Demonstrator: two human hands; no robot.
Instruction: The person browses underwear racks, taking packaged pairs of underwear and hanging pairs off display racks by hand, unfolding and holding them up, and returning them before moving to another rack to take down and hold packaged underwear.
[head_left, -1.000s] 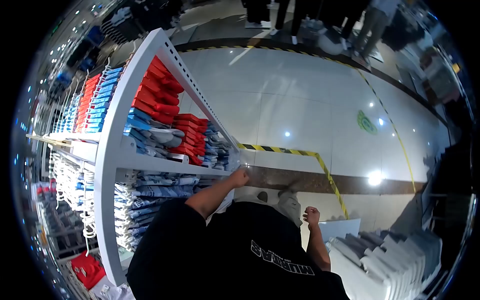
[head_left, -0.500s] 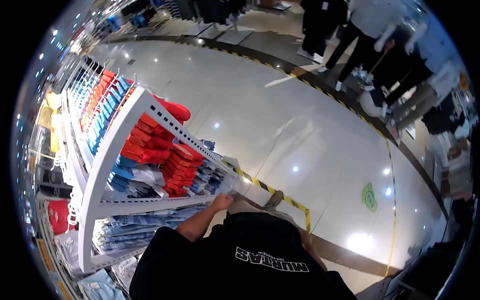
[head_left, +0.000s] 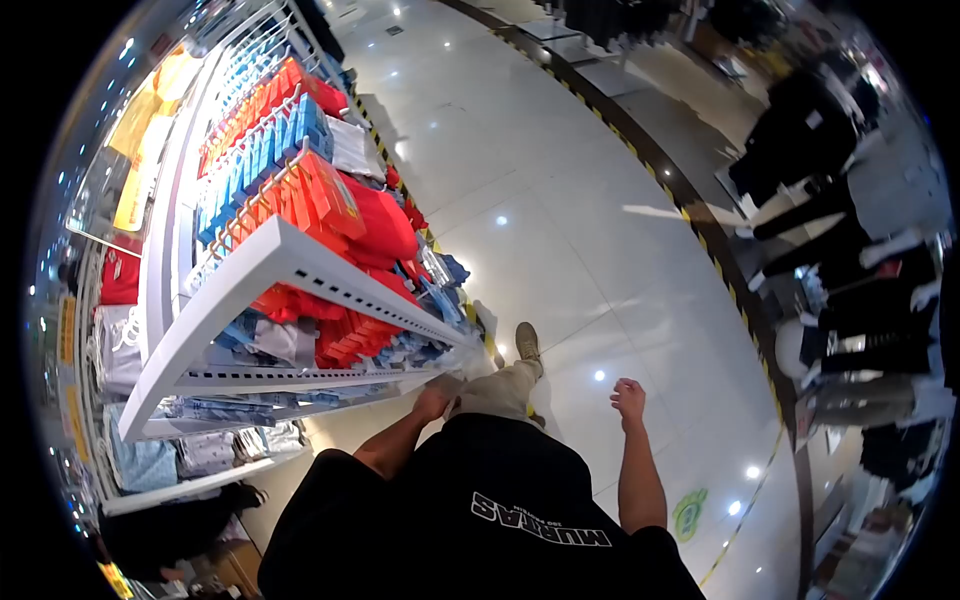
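Observation:
Beside the lower corner of a white slotted-frame display rack, my left hand hangs close to my hip with its fingers curled in; I see nothing in it. Whether it brushes the rack's end cannot be made out. Away to the right, over the bare tiles, my right hand is raised with the fingers loosely bent and a little apart, holding nothing. On the rack hang red garments and blue packs; folded bluish clothes lie on its lower shelf.
Glossy floor tiles form an aisle edged with black-and-yellow tape. Mannequins in dark clothes stand along the right. A green floor sticker lies at lower right. At lower left is a dark-clothed person beside shelves.
I have moved forward along the rack and my view has turned left. My right hand has swung out into view on the right. A shoe and trouser leg have come forward below me.

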